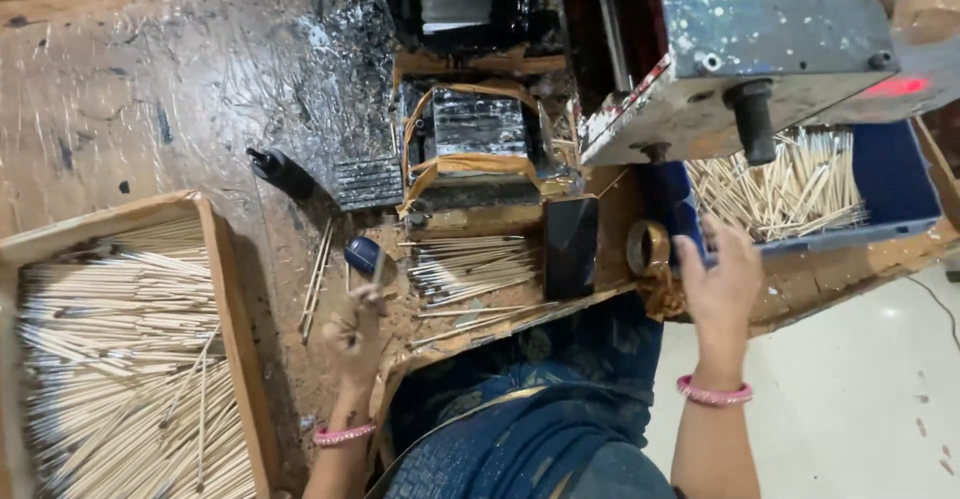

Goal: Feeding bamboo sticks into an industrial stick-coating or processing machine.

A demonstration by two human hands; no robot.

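Note:
My left hand (pixel 354 335) is blurred, its fingers curled over the brown worktop beside a small dark blue cap-like object (pixel 364 255). Whether it holds anything cannot be made out. Just right of it lies a small pile of thin pale sticks with dark tips (pixel 468 267), with a few loose sticks (pixel 470 311) below. My right hand (pixel 722 277) is raised with fingers apart and nothing in it, next to a roll of brown tape (pixel 648 247) and the edge of a blue tray (pixel 900 181) filled with pale sticks (pixel 780 187).
A wooden box (pixel 228 299) packed with pale sticks stands at the left. A grimy black machine (pixel 470 129) wrapped in brown tape sits at the back centre, and a grey metal housing (pixel 760 59) overhangs the blue tray. A black block (pixel 570 247) stands by the pile.

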